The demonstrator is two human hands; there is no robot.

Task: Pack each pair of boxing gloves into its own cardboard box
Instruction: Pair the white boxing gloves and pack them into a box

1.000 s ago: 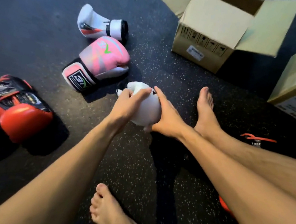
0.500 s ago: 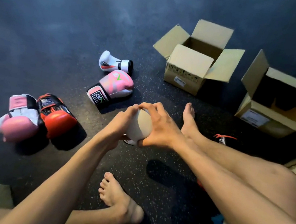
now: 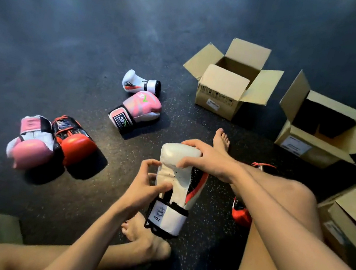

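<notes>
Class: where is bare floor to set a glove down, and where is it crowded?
Bare: dark speckled floor between the pink striped glove and the left open cardboard box; also the stretch beyond the small white glove. Crowded: round the large white glove in left hand and right hand.

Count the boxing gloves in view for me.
6. White glove held by left hand and right hand; small white glove and pink-grey glove on floor ahead; pink-white glove and red-black glove at left; red glove mostly hidden behind the right leg.

Left hand (image 3: pixel 143 190) and right hand (image 3: pixel 209 160) curled
</notes>
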